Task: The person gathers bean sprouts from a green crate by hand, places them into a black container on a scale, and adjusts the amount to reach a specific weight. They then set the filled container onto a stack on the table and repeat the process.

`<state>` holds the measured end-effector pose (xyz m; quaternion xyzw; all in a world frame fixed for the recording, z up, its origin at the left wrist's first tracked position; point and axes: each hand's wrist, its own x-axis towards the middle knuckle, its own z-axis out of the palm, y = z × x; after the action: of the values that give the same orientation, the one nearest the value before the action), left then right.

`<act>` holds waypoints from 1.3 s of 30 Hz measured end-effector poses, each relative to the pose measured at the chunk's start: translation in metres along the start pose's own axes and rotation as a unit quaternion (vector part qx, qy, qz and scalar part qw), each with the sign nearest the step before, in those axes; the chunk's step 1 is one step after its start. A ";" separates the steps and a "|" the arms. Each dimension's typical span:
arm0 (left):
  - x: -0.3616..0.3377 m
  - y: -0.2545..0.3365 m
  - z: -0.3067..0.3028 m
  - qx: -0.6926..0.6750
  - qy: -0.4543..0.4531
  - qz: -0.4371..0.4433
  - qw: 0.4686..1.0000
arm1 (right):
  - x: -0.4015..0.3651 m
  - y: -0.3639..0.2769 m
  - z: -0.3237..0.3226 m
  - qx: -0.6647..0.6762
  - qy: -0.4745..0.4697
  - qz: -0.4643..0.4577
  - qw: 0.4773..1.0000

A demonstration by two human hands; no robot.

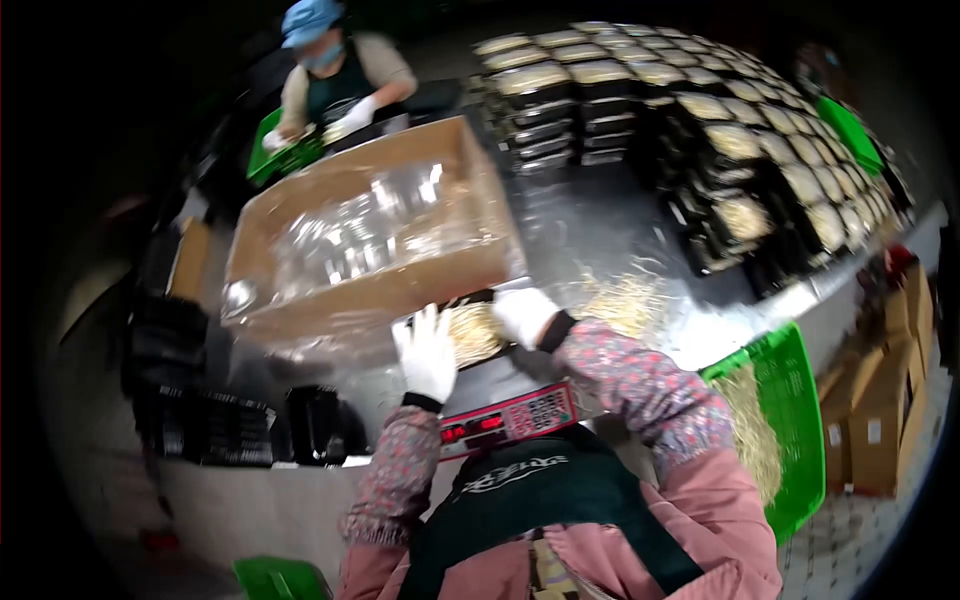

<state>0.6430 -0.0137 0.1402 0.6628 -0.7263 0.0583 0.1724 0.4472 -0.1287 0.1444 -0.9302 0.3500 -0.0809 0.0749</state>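
A black tray (484,297) filled with thin, pale strands, like enoki mushrooms or sprouts (473,333), lies in front of me on the weighing surface. Along its left side rests my left hand (427,355), in a white glove, fingers stretched out and slightly apart. My right hand (525,316), also gloved, is at the tray's upper right corner; its fingers are blurred and partly hidden. Just below the tray is a red scale panel (510,418) with lit digits. Loose pale strands (622,302) are heaped on the table to the right of my right hand.
A cardboard box (375,300) of clear plastic lids or trays stands ahead. Filled black trays (740,215) are stacked at right. A green crate (800,440) of strands is beside my right arm. Empty black trays (235,430) lie left. A co-worker (345,90) works across the table.
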 end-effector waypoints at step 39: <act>0.007 -0.002 -0.033 -0.108 -0.018 0.025 0.994 | 0.016 -0.011 -0.006 0.266 0.049 -0.073 0.960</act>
<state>0.6503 -0.0102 0.1734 0.6230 -0.7477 -0.0283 0.2282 0.4654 -0.1317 0.1538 -0.8947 0.2500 -0.2220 0.2963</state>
